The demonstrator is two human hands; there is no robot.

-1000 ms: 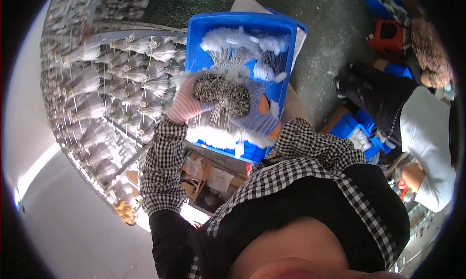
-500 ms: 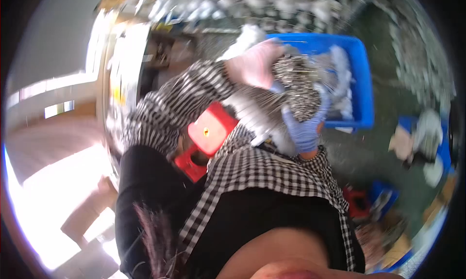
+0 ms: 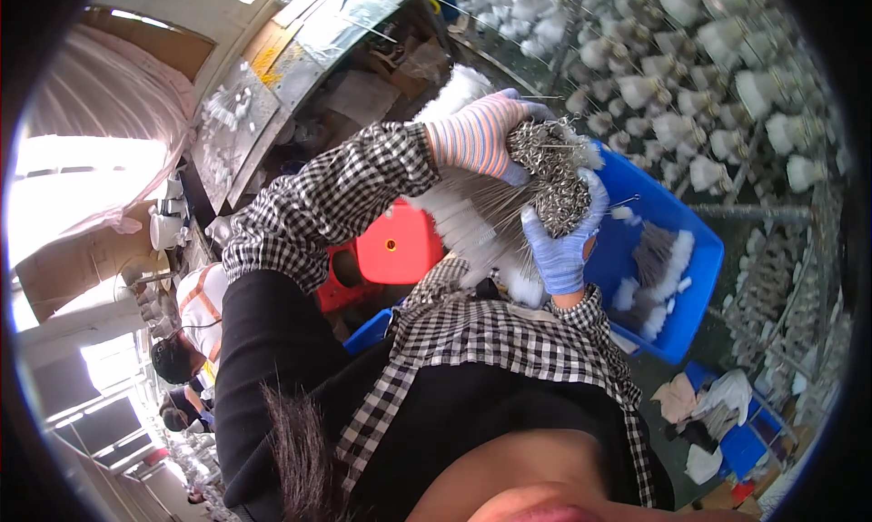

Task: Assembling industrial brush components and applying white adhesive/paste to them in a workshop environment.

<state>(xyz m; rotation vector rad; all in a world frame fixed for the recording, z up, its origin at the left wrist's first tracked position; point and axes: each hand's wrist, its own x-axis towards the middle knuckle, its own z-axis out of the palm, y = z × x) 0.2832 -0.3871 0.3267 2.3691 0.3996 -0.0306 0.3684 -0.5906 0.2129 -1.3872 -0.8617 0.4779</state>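
We see the left hand (image 3: 480, 141) hiding part of the wire bundle (image 3: 552, 172). A sleeve (image 3: 331, 191) partly covers the red stool (image 3: 411, 241).

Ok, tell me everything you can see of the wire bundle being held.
The bundle is many thin, silvery wires with small looped ends clustered at its upper right and white, fluffy-looking tips fanning toward the lower left. It slants between the striped-gloved left hand and blue-gloved right hand, which both grip it, by the checked apron; whether it touches the apron is unclear.
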